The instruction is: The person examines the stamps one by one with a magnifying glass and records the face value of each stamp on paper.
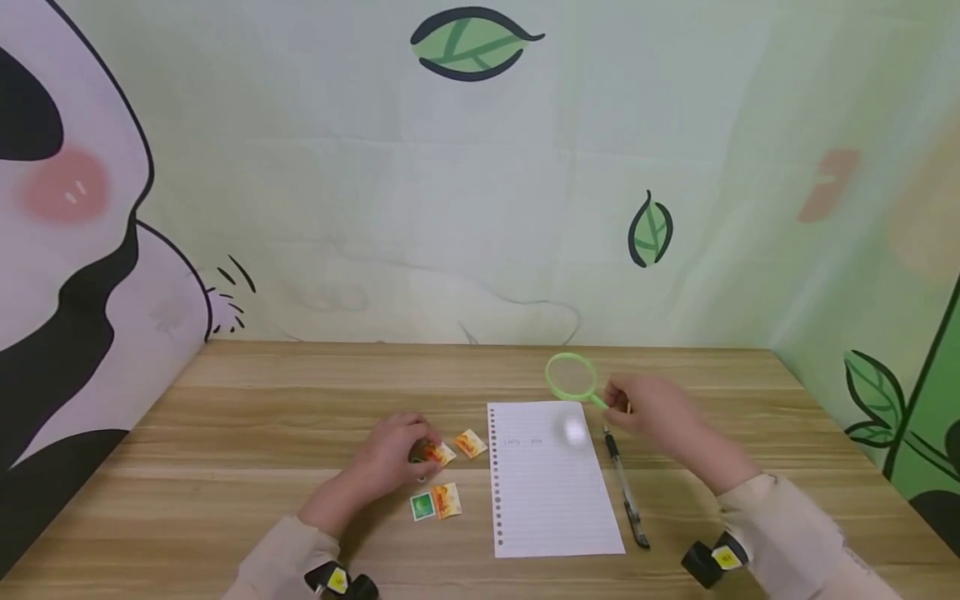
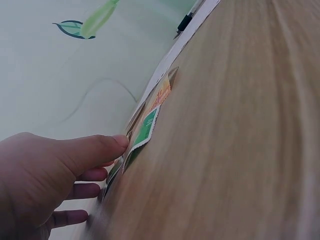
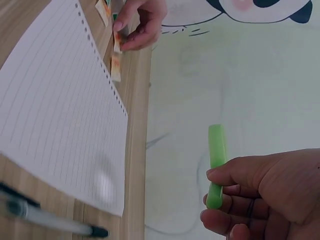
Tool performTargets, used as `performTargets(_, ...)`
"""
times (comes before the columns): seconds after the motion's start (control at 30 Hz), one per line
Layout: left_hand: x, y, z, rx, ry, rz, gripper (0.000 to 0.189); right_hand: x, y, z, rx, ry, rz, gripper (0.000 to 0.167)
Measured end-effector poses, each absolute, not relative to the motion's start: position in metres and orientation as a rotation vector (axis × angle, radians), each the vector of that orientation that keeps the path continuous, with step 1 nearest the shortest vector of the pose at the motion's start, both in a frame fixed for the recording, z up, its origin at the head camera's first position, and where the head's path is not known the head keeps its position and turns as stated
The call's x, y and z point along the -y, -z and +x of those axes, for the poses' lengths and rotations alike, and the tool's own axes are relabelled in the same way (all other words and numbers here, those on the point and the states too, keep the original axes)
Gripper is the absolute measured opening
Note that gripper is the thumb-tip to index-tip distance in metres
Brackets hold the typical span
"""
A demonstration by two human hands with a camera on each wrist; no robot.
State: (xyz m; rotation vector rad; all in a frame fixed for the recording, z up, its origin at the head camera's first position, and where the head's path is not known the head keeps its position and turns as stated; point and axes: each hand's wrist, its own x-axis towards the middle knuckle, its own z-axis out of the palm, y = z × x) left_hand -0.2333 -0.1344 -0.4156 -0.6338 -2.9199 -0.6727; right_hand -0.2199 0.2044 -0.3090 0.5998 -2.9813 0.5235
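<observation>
My right hand [image 1: 648,410] holds a light-green magnifying glass [image 1: 572,377] by its handle, pinched between thumb and fingers; the right wrist view shows the glass edge-on. Its round lens stands past the top edge of a lined sheet, and a bright spot falls on the paper. My left hand [image 1: 396,454] is low over several postage stamps, thumb and fingers apart at an orange stamp [image 1: 441,453]. In the left wrist view the thumb tip overlaps the stamps' edges beside a green stamp [image 2: 146,126]. Part of the stamps under this hand is hidden.
Beside the left hand lie another orange stamp [image 1: 471,444], a green stamp [image 1: 422,506] and an orange one [image 1: 447,501] next to it. The lined paper [image 1: 551,500], with faint writing, lies mid-table. A black-capped pen [image 1: 626,487] lies along its right side. A printed backdrop stands behind.
</observation>
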Motion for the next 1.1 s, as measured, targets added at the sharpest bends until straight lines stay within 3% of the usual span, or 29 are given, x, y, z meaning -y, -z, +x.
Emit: performTargets(1.1, 0.139, 0.418, -0.235, 2.829, 0.589, -0.759, 0.024, -0.103, 0.355, -0.206, 2.871, -0.408, 1.023, 0.015)
